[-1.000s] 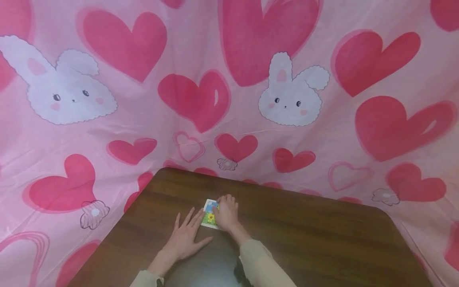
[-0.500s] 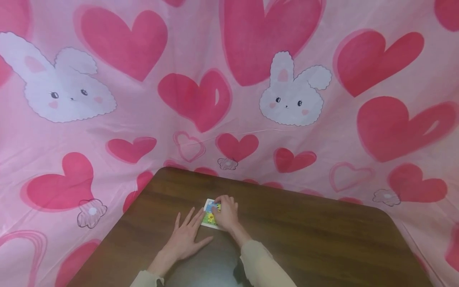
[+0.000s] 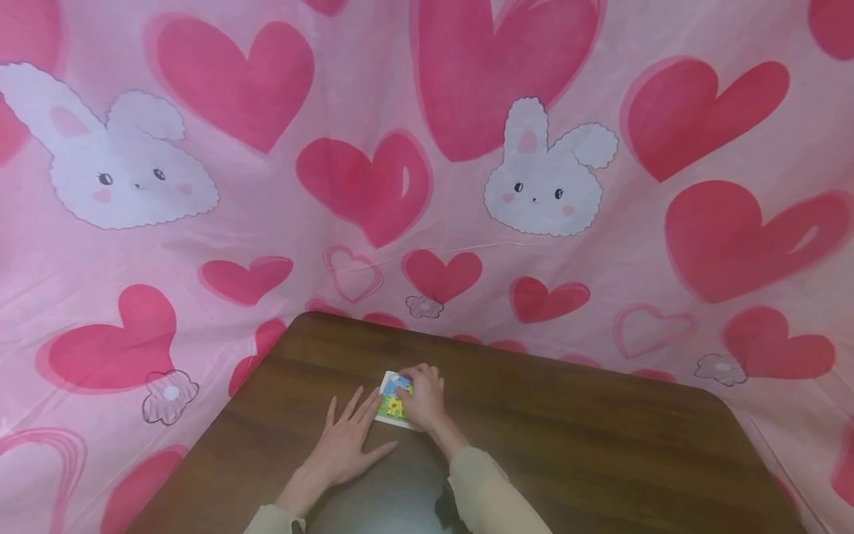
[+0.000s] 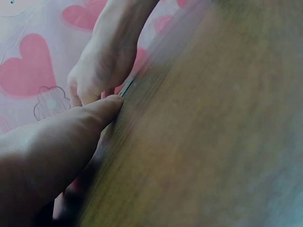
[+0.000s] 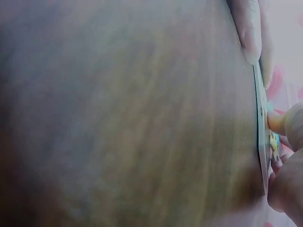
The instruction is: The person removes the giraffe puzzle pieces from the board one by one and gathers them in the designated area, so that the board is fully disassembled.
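A small picture puzzle [image 3: 389, 406] with a white border lies flat on the table, showing blue sky, green ground and a yellow animal. My left hand [image 3: 343, 445] rests on the wood with fingers spread, its fingertips touching the puzzle's left edge. Over the right part of the picture is my right hand [image 3: 425, 400], thumb bent inward and fingers curled, covering that side. In the right wrist view a yellow puzzle piece [image 5: 274, 145] stands tilted above the thin board [image 5: 261, 127], pinched between thumb and fingers. In the left wrist view the board is mostly hidden behind the left thumb [image 4: 102, 111].
The dark brown wooden table [image 3: 567, 437] extends around both hands, with rounded far corners. Behind it hangs a pink cloth [image 3: 460, 193] printed with hearts and rabbit faces, close to the table's far and left edges.
My right thumb and fingers shift slightly over the picture, and the part of the yellow animal that shows changes a little. The left hand stays in place.
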Tool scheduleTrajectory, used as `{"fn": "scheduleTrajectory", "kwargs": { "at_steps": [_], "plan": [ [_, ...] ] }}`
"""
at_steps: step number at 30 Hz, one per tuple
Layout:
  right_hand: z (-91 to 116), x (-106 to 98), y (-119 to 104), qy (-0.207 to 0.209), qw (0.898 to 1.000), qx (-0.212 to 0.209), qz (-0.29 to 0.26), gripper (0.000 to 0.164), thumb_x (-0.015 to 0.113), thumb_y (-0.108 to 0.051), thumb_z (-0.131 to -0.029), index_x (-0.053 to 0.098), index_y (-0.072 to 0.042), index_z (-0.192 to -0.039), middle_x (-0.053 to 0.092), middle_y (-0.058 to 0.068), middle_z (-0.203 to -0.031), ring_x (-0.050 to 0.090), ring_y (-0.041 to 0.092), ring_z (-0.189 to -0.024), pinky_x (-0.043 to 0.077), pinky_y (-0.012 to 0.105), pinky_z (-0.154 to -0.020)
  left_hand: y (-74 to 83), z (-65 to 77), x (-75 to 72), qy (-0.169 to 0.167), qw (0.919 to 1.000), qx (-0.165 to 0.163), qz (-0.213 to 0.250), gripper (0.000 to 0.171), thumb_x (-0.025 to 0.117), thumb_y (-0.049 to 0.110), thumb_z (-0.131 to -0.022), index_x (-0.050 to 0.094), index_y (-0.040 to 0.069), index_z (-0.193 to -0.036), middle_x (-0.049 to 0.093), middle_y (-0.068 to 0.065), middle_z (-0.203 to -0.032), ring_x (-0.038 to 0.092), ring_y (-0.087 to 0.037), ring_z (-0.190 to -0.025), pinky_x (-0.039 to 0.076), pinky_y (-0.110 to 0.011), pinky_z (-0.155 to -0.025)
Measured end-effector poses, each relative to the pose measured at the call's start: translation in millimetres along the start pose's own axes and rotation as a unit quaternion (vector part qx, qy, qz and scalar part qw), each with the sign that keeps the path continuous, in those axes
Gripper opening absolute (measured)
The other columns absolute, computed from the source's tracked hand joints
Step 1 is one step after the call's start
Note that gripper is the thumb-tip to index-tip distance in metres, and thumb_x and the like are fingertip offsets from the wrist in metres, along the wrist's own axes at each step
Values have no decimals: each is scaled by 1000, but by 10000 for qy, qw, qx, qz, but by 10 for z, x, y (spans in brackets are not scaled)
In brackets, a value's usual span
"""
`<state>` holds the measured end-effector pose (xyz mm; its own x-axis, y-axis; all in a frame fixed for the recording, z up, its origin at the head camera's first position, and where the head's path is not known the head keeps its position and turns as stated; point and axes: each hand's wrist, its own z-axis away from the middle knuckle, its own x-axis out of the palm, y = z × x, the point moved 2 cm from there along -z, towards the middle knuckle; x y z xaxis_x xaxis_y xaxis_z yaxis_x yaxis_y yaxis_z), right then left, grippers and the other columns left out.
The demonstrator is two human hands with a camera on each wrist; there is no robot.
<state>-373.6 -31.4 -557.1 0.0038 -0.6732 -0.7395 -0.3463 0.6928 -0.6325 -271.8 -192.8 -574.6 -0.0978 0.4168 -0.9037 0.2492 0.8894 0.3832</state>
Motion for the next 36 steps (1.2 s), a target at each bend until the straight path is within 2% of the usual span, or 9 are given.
{"fn": "scheduleTrajectory", "kwargs": {
  "at_steps": [3,6,9,12,18,25,31,36],
  "plan": [
    [-1,-21,-10,19,9999,-127,45,28,81,-17,-99,79,-9,-125,72,11,-125,58,31,-124,45,51,-104,-2,-1,8,15,10000,22,-36,96,69,69,-97,44,11,-169,43,-7,-177,32,-42,-168,14,-81,-131],
    [1,-45,-23,96,9986,-404,314,26,81,-18,-99,80,-12,-124,71,8,-124,57,29,-123,46,49,-103,-1,-2,14,18,10000,17,-41,96,68,71,-97,43,12,-169,43,-6,-178,31,-42,-169,13,-81,-132],
    [-3,-59,-21,184,9954,-667,666,25,82,-19,-99,82,-14,-123,68,6,-120,57,26,-117,46,44,-98,-1,-5,20,-66,10000,-28,-38,97,66,72,-97,41,13,-171,40,-5,-179,28,-41,-170,10,-80,-133],
    [-14,-57,2,118,9940,-720,819,25,82,-20,-99,81,-15,-124,68,2,-111,59,22,-108,45,39,-92,7,-6,16,-86,10000,-36,0,98,67,72,-97,41,13,-170,40,-5,-179,28,-41,-170,10,-81,-132],
    [-39,-25,77,-194,9986,-389,312,28,80,-20,-101,76,-15,-128,62,-3,-89,55,15,-90,40,34,-87,23,-10,8,-92,9999,-75,36,97,67,73,-97,42,13,-170,40,-5,-179,27,-41,-170,9,-81,-132],
    [-26,-61,122,-96,9991,-360,-220,30,84,-19,-98,78,-9,-126,66,-2,-91,56,12,-88,45,36,-90,25,-14,5,-117,9999,-86,64,98,66,73,-97,40,14,-171,39,-6,-179,26,-41,-171,7,-81,-133],
    [-3,-199,168,-394,9965,-333,-659,36,86,-22,-97,78,-8,-129,68,-1,-93,57,10,-83,51,25,-74,8,-7,17,-152,9998,-100,112,98,65,74,-98,39,14,-171,37,-6,-180,24,-41,-171,4,-80,-133],
    [21,-368,228,-572,9925,-428,-992,36,87,-23,-96,78,-6,-126,69,2,-92,58,11,-81,50,21,-69,-4,1,20,-172,9997,-148,104,99,64,75,-98,41,13,-171,37,-7,-180,23,-40,-171,3,-79,-134]
  ]
}}
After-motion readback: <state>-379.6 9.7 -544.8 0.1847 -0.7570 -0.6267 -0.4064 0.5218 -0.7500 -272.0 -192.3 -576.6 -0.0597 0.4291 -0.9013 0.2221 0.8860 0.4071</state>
